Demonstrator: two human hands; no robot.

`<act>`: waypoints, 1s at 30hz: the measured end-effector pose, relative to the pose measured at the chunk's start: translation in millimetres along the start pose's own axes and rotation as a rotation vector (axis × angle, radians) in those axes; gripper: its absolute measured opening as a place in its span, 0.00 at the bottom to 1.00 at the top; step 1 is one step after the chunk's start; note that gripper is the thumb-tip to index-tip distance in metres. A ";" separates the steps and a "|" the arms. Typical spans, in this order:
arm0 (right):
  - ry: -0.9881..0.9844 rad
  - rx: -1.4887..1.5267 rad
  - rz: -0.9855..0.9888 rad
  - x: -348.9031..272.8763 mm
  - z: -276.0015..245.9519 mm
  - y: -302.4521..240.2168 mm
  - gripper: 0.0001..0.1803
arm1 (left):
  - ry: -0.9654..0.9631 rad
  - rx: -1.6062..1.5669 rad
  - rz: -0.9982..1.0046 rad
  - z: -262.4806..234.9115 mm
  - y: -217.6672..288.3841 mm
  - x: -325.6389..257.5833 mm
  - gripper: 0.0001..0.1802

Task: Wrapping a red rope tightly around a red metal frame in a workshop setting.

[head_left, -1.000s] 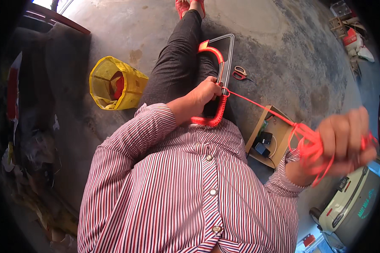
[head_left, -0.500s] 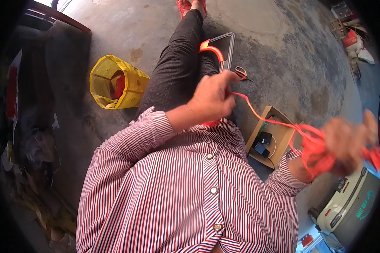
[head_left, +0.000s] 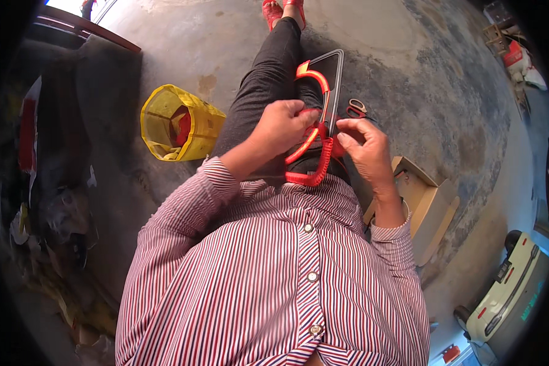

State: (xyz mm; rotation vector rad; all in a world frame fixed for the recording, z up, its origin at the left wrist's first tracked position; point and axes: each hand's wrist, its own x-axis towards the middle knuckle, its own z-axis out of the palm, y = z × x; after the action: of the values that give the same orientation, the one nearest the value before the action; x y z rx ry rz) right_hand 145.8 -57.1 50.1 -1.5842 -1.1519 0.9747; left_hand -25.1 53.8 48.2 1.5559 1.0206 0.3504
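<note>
A bent grey wire frame [head_left: 338, 73] lies across my lap, partly wrapped in red-orange ribbon [head_left: 314, 177]. My left hand [head_left: 282, 127] is at the frame's left side, its fingers curled closed at some red ribbon near the middle. Just right of the wires is my right hand [head_left: 368, 151], with thumb and forefinger bent close together. Red ribbon shows beside its fingertips and behind the frame. The fingertips partly hide what each hand grips.
A yellow bin [head_left: 183, 125] with red and yellow stuff inside stands left of my legs. Scissors [head_left: 356, 108] lie on the concrete floor. An opened cardboard box [head_left: 418, 195] sits beyond my right forearm. A pale green case [head_left: 503, 287] is at the lower right.
My right hand has come in from the far right to the frame, bringing the ribbon bundle with it. My left hand has shifted slightly left. The wrapped lower part of the frame now shows.
</note>
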 end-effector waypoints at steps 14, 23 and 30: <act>-0.027 1.042 -0.282 -44.1 -117.1 -89.5 0.18 | 0.304 -0.291 -0.128 52.2 -36.7 36.9 0.10; 0.310 0.948 -0.364 -115.5 -178.3 -73.3 0.17 | -0.137 -0.710 -0.372 42.5 -16.7 23.0 0.08; -0.084 1.205 0.038 -51.0 -71.1 -19.8 0.23 | -0.110 0.001 0.358 24.5 18.2 -3.4 0.22</act>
State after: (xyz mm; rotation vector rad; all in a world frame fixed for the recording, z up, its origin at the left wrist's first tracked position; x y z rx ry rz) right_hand 195.0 -119.3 92.1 -0.5800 -0.3698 1.3818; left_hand -2.3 36.6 59.2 1.7399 0.6554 0.5044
